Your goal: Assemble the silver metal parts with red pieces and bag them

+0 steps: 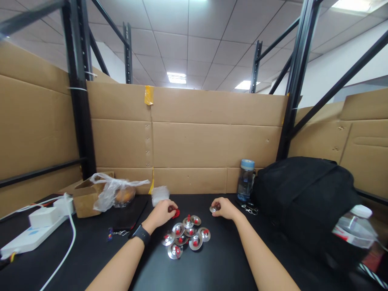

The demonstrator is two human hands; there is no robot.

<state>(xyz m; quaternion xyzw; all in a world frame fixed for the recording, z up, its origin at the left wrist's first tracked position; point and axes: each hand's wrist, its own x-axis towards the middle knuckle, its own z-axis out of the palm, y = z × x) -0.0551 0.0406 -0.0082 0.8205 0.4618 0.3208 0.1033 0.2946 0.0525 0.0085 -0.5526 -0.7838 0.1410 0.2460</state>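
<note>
My left hand [162, 213], with a dark watch on the wrist, is closed in a pinch at a bundle of red cord [176, 214]. Part of the cord is hidden behind the fingertips. My right hand [225, 209] pinches a small silvery finger cymbal [213, 209] by its edge, close to the table. Between the two forearms lies a loose pile of several domed metal finger cymbals [195, 242], some overlapping. Red shows at the centres of the cymbals, and a red loop stands up from one at the back of the pile.
Behind my left hand are a clear plastic container [160, 195], a tied plastic bag [117, 194] and a cardboard box [87, 198]. A white power strip [33, 234] with cables lies far left. A water bottle [245, 180] and a black backpack [303, 198] stand right.
</note>
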